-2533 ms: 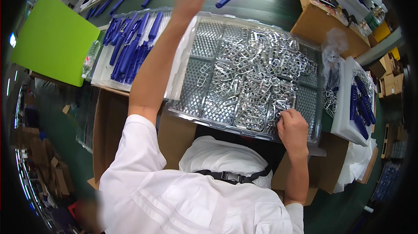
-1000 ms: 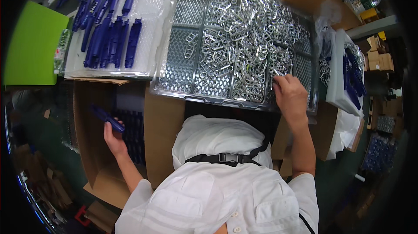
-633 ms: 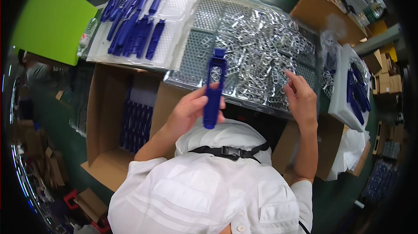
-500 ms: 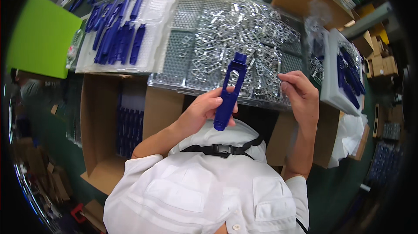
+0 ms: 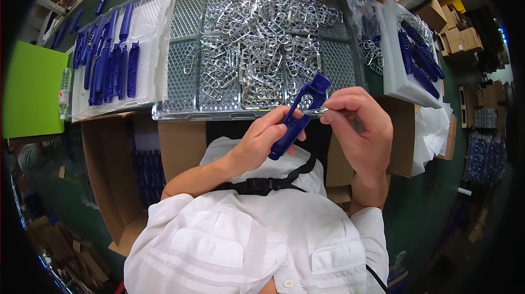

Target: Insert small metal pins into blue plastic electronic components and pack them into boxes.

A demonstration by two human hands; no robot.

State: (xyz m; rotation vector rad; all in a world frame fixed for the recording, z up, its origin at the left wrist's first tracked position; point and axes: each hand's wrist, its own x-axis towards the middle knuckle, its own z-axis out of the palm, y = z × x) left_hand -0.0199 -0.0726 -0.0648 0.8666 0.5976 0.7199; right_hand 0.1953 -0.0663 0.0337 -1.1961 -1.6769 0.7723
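Observation:
My left hand [image 5: 260, 140] is closed round a long blue plastic housing [image 5: 294, 124], which has an oblong opening in its upper half and tilts up to the right. Between thumb and fingertips, my right hand [image 5: 361, 130] pinches a small shiny metal clip [image 5: 315, 111]. The clip lies across the housing at its opening; whether it is seated cannot be made out. Just beyond both hands stands a clear plastic tray [image 5: 180, 112] with compartments, heaped with loose metal clips [image 5: 257, 48].
Left, a white tray [image 5: 147, 83] holds several blue housings [image 5: 109, 70]; a green panel [image 5: 33, 89] stands beyond it. Right, a white foam box [image 5: 395, 67] contains blue pieces and metal parts. Below the table edge are open cardboard boxes [image 5: 180, 149], the left one with stacked blue pieces.
My right hand has brought a metal clip from over the tray's edge to the housing. The housing now tilts further right. The view has shifted, so the trays appear further left.

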